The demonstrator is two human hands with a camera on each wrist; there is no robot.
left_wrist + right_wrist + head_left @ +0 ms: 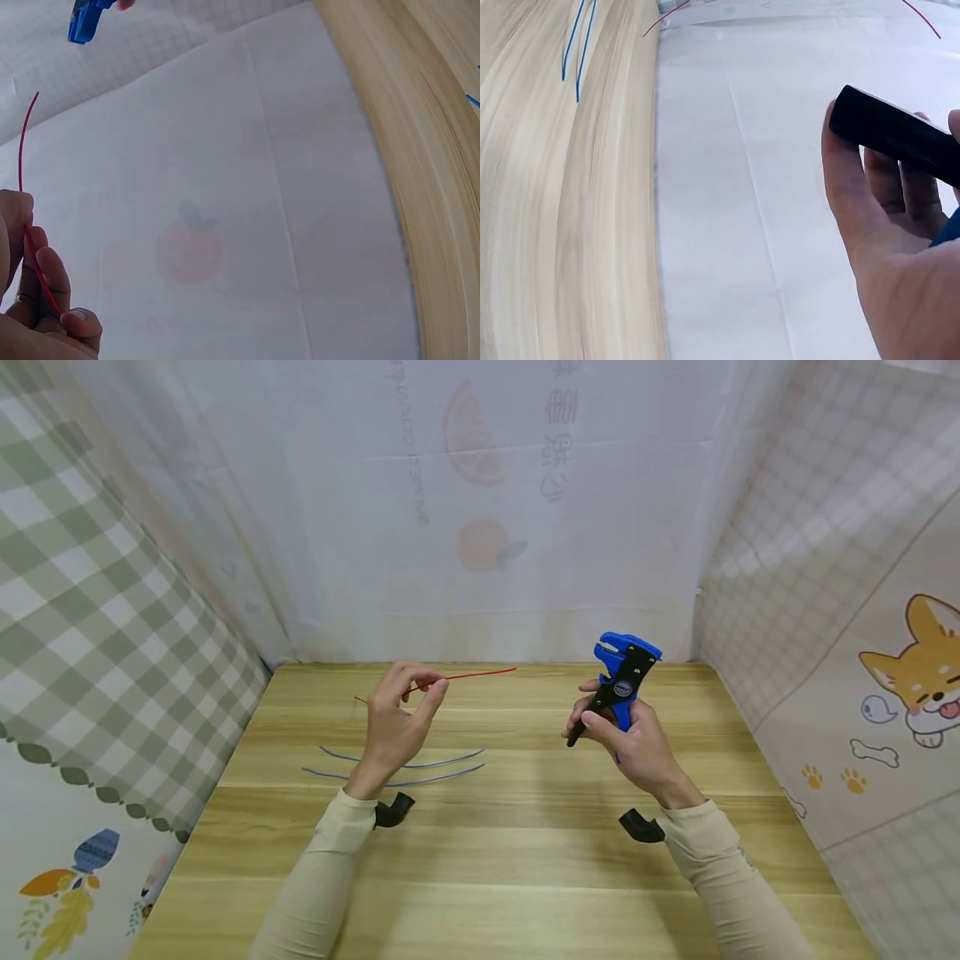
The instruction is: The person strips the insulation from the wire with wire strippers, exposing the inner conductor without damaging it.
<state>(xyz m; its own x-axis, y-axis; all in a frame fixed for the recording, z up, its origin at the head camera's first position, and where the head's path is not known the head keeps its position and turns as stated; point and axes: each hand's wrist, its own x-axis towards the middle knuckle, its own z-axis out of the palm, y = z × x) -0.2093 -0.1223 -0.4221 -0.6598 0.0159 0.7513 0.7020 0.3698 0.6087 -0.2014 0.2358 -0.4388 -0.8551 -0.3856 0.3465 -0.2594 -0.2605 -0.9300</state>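
Wooden table (525, 877) boxed by cloth walls, hands raised mid-frame.

Bare boards fill the lower frame; two blue wires (405, 767) lie left of centre. Left hand (393, 727) pinches a red wire (480, 674) pointing right. Right hand (630, 739) grips a blue wire stripper (622, 672) upright, open gap between them, back wall (480, 527) close behind.

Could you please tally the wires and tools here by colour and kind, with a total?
Red wire, pinched in the left hand: 1
Blue wires on the table: 2
Blue-and-black wire stripper, held in the right hand: 1
Total: 4
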